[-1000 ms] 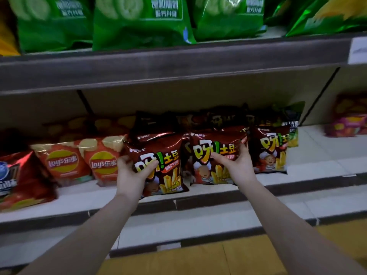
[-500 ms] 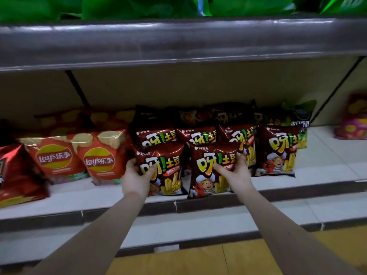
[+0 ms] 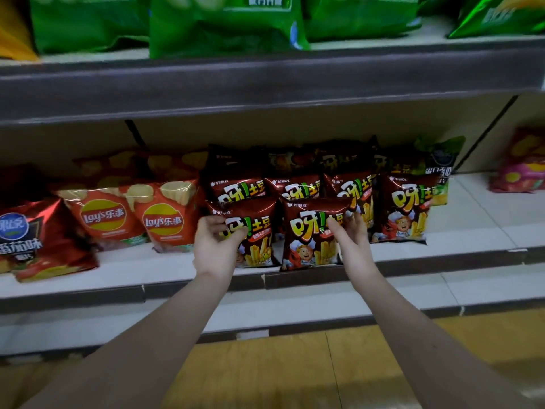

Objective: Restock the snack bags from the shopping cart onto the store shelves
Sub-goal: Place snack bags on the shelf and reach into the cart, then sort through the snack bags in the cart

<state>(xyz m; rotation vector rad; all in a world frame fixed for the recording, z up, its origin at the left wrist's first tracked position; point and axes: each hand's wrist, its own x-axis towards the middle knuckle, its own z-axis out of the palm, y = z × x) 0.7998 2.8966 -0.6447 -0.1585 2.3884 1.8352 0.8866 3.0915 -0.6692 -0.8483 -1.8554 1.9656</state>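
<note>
Two dark red snack bags with yellow lettering stand side by side at the front of the lower shelf (image 3: 477, 228), ahead of a row of the same bags (image 3: 407, 208). My left hand (image 3: 216, 246) grips the left edge of the left bag (image 3: 259, 240), thumb across its front. My right hand (image 3: 352, 237) pinches the right edge of the right bag (image 3: 306, 231), with the thumb on the front and the fingers behind. The shopping cart is out of view.
Orange Lay's bags (image 3: 165, 216) sit left of the row, and a red bag (image 3: 38, 237) lies further left. Green bags (image 3: 224, 25) fill the upper shelf (image 3: 265, 81). A pink bag (image 3: 522, 163) sits far right. Yellow floor (image 3: 295, 373) lies below.
Both bags came down from slightly raised to stand on the shelf front before the row. My hands stayed on their outer edges. The view dipped, then rose again.
</note>
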